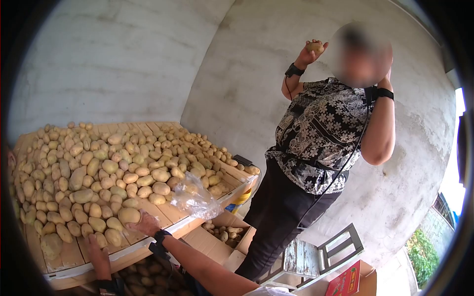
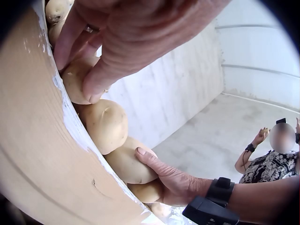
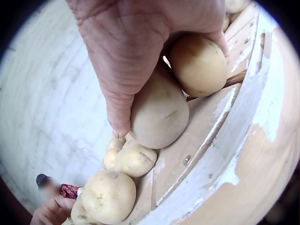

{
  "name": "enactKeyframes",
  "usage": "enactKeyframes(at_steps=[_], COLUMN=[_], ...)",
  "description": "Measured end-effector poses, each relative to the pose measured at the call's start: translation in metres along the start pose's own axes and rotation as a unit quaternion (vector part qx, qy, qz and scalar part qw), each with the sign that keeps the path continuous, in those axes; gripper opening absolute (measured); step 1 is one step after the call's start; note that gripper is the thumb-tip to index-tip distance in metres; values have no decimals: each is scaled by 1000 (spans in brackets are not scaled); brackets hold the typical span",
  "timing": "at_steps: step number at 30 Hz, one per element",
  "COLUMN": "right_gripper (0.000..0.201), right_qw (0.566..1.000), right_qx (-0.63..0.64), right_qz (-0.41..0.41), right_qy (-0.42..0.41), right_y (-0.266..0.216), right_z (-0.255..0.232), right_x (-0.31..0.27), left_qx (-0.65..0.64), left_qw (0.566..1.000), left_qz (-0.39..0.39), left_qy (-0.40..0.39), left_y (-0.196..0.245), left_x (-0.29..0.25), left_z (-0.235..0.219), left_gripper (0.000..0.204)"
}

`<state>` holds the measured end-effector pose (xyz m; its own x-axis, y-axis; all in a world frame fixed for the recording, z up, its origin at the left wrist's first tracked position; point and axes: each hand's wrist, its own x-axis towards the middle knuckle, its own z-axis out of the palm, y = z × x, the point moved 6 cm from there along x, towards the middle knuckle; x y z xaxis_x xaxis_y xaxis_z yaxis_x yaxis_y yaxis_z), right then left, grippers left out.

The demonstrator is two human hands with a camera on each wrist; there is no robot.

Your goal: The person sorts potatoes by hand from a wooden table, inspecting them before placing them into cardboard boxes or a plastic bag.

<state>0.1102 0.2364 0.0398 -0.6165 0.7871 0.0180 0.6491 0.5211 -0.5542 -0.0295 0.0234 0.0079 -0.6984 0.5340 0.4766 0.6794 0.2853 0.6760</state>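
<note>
Many potatoes (image 1: 111, 166) lie heaped on a slatted wooden table (image 1: 69, 256). At its front edge my left hand (image 1: 100, 259) holds a small potato; in the left wrist view the thumb and fingers of that hand (image 2: 140, 37) curl round the potato (image 2: 77, 84). Just to the right, my right hand (image 1: 144, 224) grips a large potato (image 1: 129, 216). Seen from the right wrist, the right hand (image 3: 145, 47) has its thumb along this large potato (image 3: 159, 112), and its fingers reach over a second one (image 3: 197, 65).
A clear plastic bag (image 1: 197, 197) lies at the table's right edge. Beyond it are a cardboard box (image 1: 249, 237) with potatoes, a chair (image 1: 301, 256) and a red-printed box (image 1: 345, 282). A person (image 1: 316, 133) stands on the right, one raised hand holding a potato. More potatoes are under the table.
</note>
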Motion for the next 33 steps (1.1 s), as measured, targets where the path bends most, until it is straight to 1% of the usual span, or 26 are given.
enactKeyframes(at_steps=[8,10,11,13,14,16,17,19,20,22,23,25,26,28,30,33], right_gripper=[88,89,89,90,89,89,89,89,88,88,87,87,86,86,86,87], right_qw=[1000,1000,1000,1000,1000,999,999,1000,1000,1000,1000,1000,1000,1000,1000,1000], right_qx=[-8,-16,-2,14,14,14,10,7,2,-1,-7,-13,-12,-11,7,-3], right_qz=[16,16,14,15,20,25,25,24,25,27,22,17,15,17,0,7], right_qy=[1,6,-2,-10,-15,-21,-19,-17,-9,1,0,0,0,1,5,2], right_y=[-1,-2,-2,-4,-5,-4,-4,-4,-4,-2,-2,-3,-2,1,-2,-2], right_z=[-2,-3,-4,-6,-6,-6,-6,-5,-5,-4,-4,-3,-2,-1,-2,-3], right_x=[-4,-4,-3,-4,-5,-7,-7,-5,-5,-4,-3,-1,-1,-2,-1,-2], left_qx=[40,45,45,79,80,35,35,20,20,86,86,78,78,106,94,81], left_qw=[999,998,998,997,997,999,999,998,998,979,979,975,975,963,965,966], left_qz=[-17,-37,-37,-11,-10,-14,-14,46,47,184,184,184,184,202,194,190], left_qy=[-1,-31,-30,1,-2,-35,-35,-33,-34,-10,-9,-93,-93,-145,-152,-158], left_y=[3,5,-3,-9,-13,7,9,21,26,62,71,84,81,74,73,73], left_x=[0,0,0,-1,-3,-1,-1,0,1,-4,-7,-14,-15,-19,-19,-17], left_z=[0,-2,4,8,10,-3,-4,-6,-7,-13,-13,-2,-1,10,10,7], left_gripper=[58,60,60,59,59,58,58,58,58,63,63,70,70,75,76,75])
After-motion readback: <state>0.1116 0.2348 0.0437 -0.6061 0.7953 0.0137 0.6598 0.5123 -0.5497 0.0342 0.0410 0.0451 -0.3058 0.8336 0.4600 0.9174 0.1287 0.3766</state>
